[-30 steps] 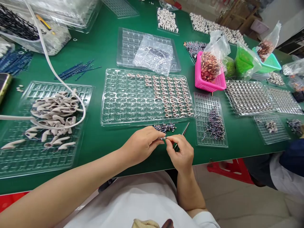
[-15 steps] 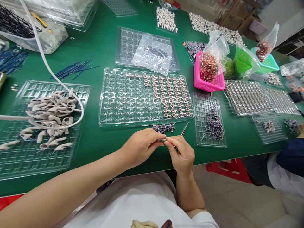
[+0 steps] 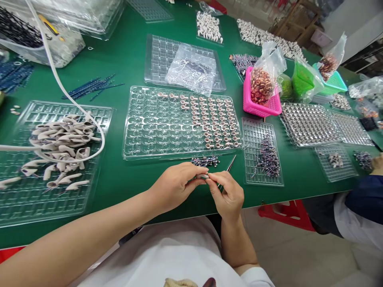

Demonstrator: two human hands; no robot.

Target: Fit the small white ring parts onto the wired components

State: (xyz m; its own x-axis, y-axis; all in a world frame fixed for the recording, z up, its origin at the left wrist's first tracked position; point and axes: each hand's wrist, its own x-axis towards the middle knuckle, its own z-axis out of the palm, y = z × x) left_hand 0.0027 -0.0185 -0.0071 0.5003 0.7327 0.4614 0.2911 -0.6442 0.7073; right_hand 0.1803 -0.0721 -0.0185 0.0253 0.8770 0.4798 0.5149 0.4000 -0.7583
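My left hand (image 3: pixel 179 184) is closed in a pinch on a small white earbud shell (image 3: pixel 202 175); the fingers cover most of it. Thumb and forefinger of my right hand (image 3: pixel 228 192) pinch at the shell's other end, touching my left fingertips. Metal tweezers (image 3: pixel 229 165) stick out forward from among my right fingers, their tips pointing away from me. Just beyond the hands lies a small pile of wired parts (image 3: pixel 206 161). Behind it, a clear blister tray (image 3: pixel 155 139) carries rows of earbud shells in its right-hand part.
At left, many stemmed shells (image 3: pixel 64 139) lie heaped on a clear tray (image 3: pixel 68 203), with a white cable (image 3: pixel 60 79) looping over them. To the right are a tray of wired parts (image 3: pixel 268 155) and a pink basket (image 3: pixel 247 95). A co-worker's sleeve (image 3: pixel 366 199) shows at far right.
More of the white shell now shows between my left fingers. Both hands stay nearly in place, and the view has shifted slightly.
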